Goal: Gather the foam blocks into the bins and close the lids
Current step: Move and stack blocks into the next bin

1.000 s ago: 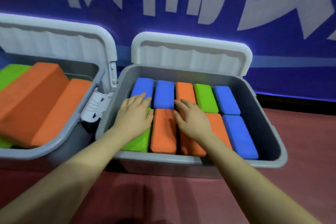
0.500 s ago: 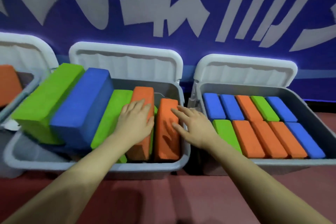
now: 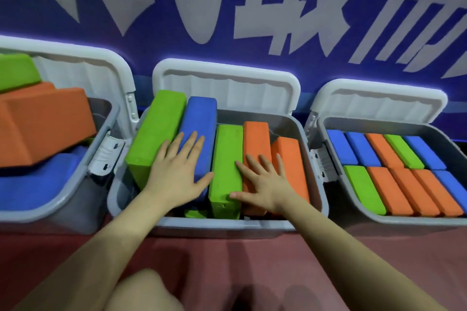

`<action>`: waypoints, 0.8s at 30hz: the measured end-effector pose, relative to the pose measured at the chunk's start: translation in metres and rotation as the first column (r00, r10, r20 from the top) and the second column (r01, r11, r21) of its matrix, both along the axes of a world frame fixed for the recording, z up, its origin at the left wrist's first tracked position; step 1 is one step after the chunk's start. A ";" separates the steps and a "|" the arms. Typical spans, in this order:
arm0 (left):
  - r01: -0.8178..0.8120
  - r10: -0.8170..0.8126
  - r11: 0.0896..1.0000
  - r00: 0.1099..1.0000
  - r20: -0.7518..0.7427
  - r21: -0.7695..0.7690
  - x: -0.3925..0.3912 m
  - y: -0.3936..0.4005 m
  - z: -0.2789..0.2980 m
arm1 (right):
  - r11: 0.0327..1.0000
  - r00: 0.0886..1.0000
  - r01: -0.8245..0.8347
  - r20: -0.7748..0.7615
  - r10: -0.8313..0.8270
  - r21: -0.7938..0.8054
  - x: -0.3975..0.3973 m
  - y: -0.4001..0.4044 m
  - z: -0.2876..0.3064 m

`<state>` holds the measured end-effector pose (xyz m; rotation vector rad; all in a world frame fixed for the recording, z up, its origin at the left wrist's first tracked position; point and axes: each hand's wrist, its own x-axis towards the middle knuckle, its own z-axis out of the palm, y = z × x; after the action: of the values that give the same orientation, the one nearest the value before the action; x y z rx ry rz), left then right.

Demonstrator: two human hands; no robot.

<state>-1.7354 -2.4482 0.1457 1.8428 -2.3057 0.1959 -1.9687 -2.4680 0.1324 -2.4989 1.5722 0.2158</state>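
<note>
Three grey bins stand in a row with white lids raised. The middle bin [image 3: 313, 159] holds foam blocks standing on edge and tilted: a green block [image 3: 156, 129], a blue block [image 3: 199, 124], a second green block [image 3: 226, 166] and two orange blocks [image 3: 256, 139]. My left hand [image 3: 177, 171] lies flat with spread fingers across the leftmost green and the blue block. My right hand [image 3: 262, 184] rests flat on the orange blocks, thumb on the second green one. The middle bin's lid [image 3: 227, 83] leans against the wall.
The right bin [image 3: 394, 221] holds two neat rows of flat blue, orange and green blocks. The left bin [image 3: 75, 184] is piled with large orange, green and blue blocks above its rim. A blue wall with white lettering stands behind. Reddish floor lies in front, with my knee at the bottom.
The view has swung left from the right bin to the middle one. Both hands have moved from the flat blocks there onto the middle bin's upright blocks, the left hand shifting further left.
</note>
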 end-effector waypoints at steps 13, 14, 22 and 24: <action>-0.123 0.123 0.992 0.992 0.003 -0.004 -0.001 0.018 -0.003 | 0.996 1.000 -0.025 0.016 0.027 -0.090 0.006 0.006 -0.012; -0.126 0.126 0.991 0.992 -0.001 -0.040 -0.005 0.020 -0.006 | 0.992 0.999 -0.004 0.043 0.009 -0.124 0.004 0.007 -0.012; -0.127 0.129 0.991 0.989 0.071 -0.028 -0.022 0.020 -0.006 | 0.959 0.946 0.213 0.286 -0.154 -0.187 0.000 -0.008 0.005; -0.080 0.082 0.996 0.992 0.101 -0.029 -0.028 0.016 -0.004 | 0.975 0.953 0.181 0.266 -0.141 -0.132 -0.006 -0.014 0.004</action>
<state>-1.7637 -2.4322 0.1416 1.9588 -2.2840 0.3365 -1.9743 -2.4818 0.1360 -2.3720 1.7279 -0.2523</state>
